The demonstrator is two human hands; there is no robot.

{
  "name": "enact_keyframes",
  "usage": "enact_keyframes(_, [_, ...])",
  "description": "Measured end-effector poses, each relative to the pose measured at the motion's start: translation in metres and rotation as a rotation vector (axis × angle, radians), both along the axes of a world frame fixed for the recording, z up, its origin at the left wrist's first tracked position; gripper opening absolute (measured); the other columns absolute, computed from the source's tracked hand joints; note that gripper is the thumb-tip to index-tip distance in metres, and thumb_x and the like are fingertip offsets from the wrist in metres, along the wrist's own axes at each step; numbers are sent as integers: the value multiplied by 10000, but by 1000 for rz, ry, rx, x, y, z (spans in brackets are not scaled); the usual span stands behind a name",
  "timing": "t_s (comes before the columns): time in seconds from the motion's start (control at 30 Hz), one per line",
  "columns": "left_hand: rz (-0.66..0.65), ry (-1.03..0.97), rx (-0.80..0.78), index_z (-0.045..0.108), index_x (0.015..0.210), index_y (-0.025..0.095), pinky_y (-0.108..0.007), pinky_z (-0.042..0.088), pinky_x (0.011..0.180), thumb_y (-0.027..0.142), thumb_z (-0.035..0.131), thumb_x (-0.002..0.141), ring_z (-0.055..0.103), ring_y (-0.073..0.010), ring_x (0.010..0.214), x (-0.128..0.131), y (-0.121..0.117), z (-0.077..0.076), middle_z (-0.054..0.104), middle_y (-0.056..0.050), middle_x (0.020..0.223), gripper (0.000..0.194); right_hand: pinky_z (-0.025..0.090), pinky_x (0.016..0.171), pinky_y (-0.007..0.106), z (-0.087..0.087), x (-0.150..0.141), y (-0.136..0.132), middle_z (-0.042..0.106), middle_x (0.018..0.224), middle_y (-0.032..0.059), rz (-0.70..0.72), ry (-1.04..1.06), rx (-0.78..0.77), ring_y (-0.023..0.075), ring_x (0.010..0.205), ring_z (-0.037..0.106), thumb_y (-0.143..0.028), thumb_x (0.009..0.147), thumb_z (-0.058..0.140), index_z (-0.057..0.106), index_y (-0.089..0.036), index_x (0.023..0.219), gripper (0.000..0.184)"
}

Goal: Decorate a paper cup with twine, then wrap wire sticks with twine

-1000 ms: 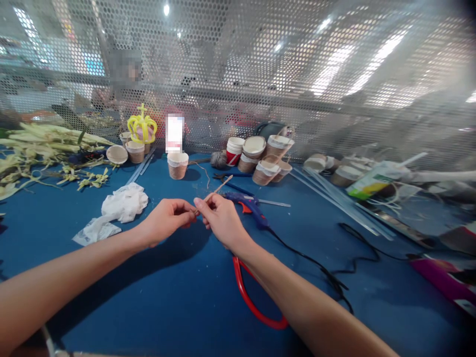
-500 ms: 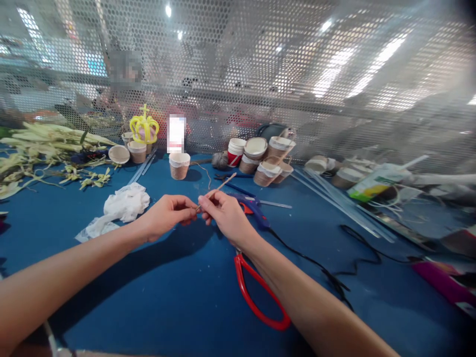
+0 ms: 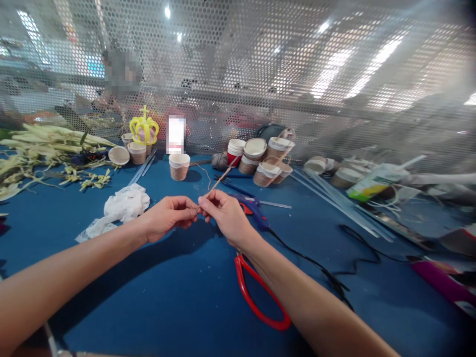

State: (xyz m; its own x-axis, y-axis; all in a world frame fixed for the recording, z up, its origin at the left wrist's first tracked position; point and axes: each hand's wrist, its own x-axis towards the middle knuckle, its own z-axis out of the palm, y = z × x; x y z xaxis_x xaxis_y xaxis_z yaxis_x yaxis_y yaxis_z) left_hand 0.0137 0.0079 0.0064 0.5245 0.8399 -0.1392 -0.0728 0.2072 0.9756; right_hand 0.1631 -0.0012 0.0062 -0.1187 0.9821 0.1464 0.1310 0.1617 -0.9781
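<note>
Right fingers [image 3: 206,205] pinch thin tan strand [image 3: 223,176]; lower end seemingly pinched by left fingers [image 3: 186,214].

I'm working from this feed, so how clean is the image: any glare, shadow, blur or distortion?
Head view: bright streaks glare through the perforated screen at upper right; a dark shadow lies on the blue table below the left hand; the right side looks smeared and stretched, carton included; the right hand and thin strip look clearer.

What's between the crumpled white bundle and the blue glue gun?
In the head view, the left hand and right hand show between them, holding a thin tan strand.
</note>
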Motion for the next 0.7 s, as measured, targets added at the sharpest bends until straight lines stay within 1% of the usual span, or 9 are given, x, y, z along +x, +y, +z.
enact_keyframes(0.17, [9,36,1,563,659,120,-226,325,531,268,663,611,442,-58,497,1,-3,-2,543,22,587,185,430,462,205,5,6,3,545,546,-39,-13,33,-1,67,462,515,-335,737,549,519,-152,686,193])
enact_keyframes(0.3, [13,43,12,573,654,114,-230,331,540,246,655,609,447,-62,505,4,-6,-2,548,20,584,162,441,457,205,8,9,3,544,521,-41,-15,61,-11,64,434,527,-350,725,565,506,-145,657,224])
enact_keyframes(0.43, [37,22,7,586,661,108,-235,337,550,233,663,598,454,-67,520,5,-8,-1,552,15,589,159,445,454,207,7,7,2,544,495,-43,-15,90,-5,71,430,539,-360,712,580,505,-145,651,236])
enact_keyframes(0.63, [38,15,27,588,652,108,-238,344,547,254,672,591,453,-72,521,5,-7,-2,555,9,593,179,450,467,225,5,6,3,554,496,-33,-8,96,-4,90,449,555,-377,708,584,511,-147,658,246])
enact_keyframes(0.7, [40,7,34,584,653,112,-234,346,545,259,667,598,453,-69,519,4,-5,-2,553,13,594,177,452,485,223,5,6,2,561,530,-27,-14,86,-5,87,479,554,-369,717,575,522,-145,676,233])
